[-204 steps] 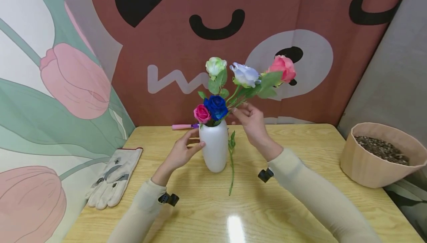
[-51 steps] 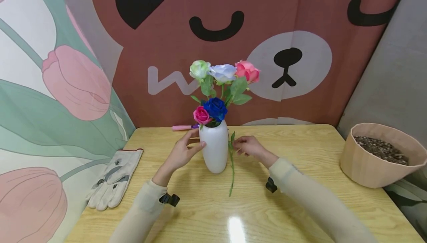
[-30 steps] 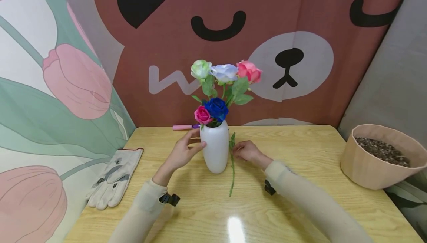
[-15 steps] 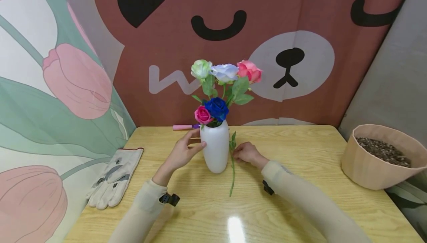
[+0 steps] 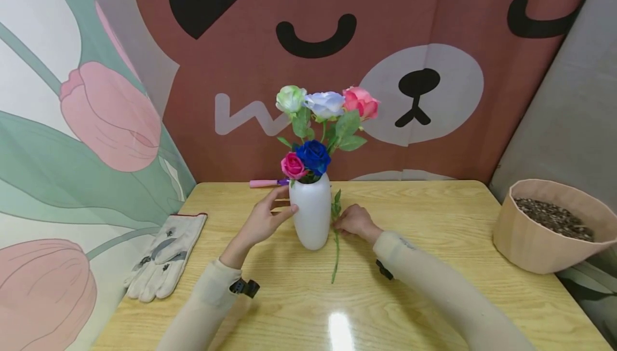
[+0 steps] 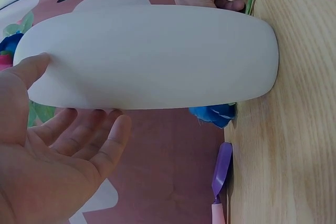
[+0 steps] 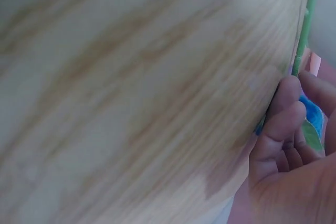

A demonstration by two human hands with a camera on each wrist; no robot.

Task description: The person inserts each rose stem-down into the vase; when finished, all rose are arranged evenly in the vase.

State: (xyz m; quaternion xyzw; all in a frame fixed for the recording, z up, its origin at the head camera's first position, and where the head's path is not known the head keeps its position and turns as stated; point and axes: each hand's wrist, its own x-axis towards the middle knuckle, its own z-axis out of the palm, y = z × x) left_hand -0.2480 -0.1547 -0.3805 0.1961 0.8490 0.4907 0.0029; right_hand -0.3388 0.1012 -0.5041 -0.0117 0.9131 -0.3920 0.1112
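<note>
A white vase (image 5: 312, 217) stands mid-table holding several artificial roses (image 5: 313, 155) in blue, pink, white and green. My left hand (image 5: 288, 199) rests against the vase's left side with its thumb on the front and its fingers nearly straight; in the left wrist view this left hand (image 6: 79, 93) cups the vase (image 6: 152, 56) loosely. A loose green stem (image 5: 335, 249) lies on the table just right of the vase. My right hand (image 5: 339, 222) sits low on the table with its fingers curled onto that stem (image 7: 307, 19), and the right hand (image 7: 302, 85) pinches it.
A pair of pale work gloves (image 5: 164, 257) lies at the table's left edge. A pink-handled tool (image 5: 267, 183) lies behind the vase. A tan pot of soil (image 5: 549, 230) stands at the right edge. Fabric backdrops close off the back and sides.
My right hand came down from the flower stems to the table, then slid left until its fingers closed on the loose stem. The left hand and vase stayed put.
</note>
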